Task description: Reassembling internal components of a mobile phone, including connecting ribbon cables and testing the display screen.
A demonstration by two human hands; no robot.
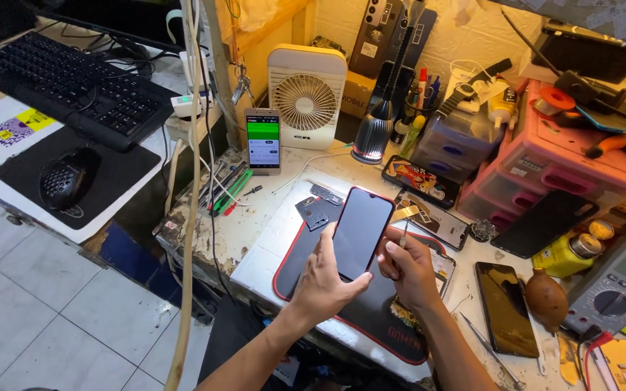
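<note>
A dark-screened smartphone with a red rim [363, 230] is tilted up above a black work mat with a red edge [371, 318]. My left hand [325, 279] grips the phone's lower end, thumb on the glass. My right hand [409, 268] sits at the phone's right side and pinches a thin metal tool [403, 235] that points up along the phone's edge. Small dark phone parts [314, 211] lie on the mat just beyond the phone.
A second phone with a lit green screen [263, 140] leans near a white desk fan [306, 96]. Other phones [506, 308] and a black back cover [545, 223] lie at the right, beside pink drawer boxes [566, 168] and a multimeter [614, 289]. A keyboard [74, 87] and mouse [65, 181] are at the left.
</note>
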